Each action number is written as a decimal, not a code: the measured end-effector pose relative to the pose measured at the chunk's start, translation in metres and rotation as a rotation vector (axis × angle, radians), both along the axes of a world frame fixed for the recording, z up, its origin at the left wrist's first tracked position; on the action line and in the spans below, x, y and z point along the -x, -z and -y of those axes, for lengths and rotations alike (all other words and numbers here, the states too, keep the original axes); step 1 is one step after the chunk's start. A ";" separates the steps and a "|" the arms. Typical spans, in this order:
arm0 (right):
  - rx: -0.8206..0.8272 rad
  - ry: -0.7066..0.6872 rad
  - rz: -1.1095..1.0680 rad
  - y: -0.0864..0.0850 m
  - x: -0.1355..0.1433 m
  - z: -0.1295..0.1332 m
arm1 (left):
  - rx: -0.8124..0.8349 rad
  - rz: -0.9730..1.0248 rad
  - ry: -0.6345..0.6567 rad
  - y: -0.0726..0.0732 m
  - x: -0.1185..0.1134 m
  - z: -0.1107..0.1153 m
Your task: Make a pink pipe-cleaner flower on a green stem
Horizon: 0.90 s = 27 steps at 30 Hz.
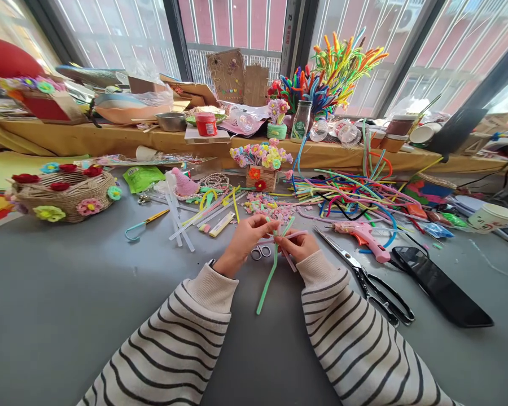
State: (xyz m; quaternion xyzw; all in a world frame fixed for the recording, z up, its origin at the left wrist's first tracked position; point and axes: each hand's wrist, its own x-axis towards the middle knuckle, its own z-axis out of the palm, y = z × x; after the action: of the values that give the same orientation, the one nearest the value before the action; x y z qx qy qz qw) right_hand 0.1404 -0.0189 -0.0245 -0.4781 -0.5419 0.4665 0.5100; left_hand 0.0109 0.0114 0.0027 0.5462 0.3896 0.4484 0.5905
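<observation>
A green pipe cleaner hangs down between my hands, its lower end just above the grey table. A pale pink pipe cleaner crosses it near the top. My left hand pinches at the crossing with thumb and index finger. From the other side, my right hand grips the same crossing, fingers closed. How the strands join is partly hidden by the fingertips. Under my right palm sticks out a pale strip. Small scissors lie just below my left fingers.
Large scissors, a pink glue gun and a black phone lie to the right. Loose pipe cleaners pile up behind. Glue sticks, pink bits and a flowered basket are farther left. A cluttered ledge runs along the windows.
</observation>
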 end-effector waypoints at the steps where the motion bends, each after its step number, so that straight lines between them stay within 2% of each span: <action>1: 0.002 0.012 -0.037 0.000 0.000 0.000 | 0.042 0.015 -0.002 0.001 0.000 0.000; 6: 0.044 0.189 -0.259 0.000 0.003 -0.004 | 0.207 0.042 -0.024 0.005 -0.001 -0.001; 10: 0.004 0.236 -0.198 0.001 0.002 -0.005 | 0.183 0.041 -0.024 0.004 0.000 0.000; 14: 0.011 0.247 -0.179 0.002 -0.003 -0.006 | 0.207 0.037 0.049 0.003 0.002 0.001; 21: -0.015 0.294 -0.254 0.007 -0.007 -0.009 | 0.183 -0.015 0.187 0.011 -0.004 0.002; 24: -0.015 0.246 -0.181 0.008 -0.008 -0.010 | 0.152 -0.031 0.103 0.009 -0.001 0.001; 27: 0.014 0.183 -0.088 0.007 -0.006 -0.007 | -0.023 -0.031 -0.049 0.003 0.003 -0.001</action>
State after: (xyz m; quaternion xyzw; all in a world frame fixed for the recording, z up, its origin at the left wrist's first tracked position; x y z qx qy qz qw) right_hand 0.1460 -0.0115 -0.0314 -0.5082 -0.4700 0.4422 0.5703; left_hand 0.0081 0.0126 -0.0006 0.5500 0.4068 0.4589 0.5670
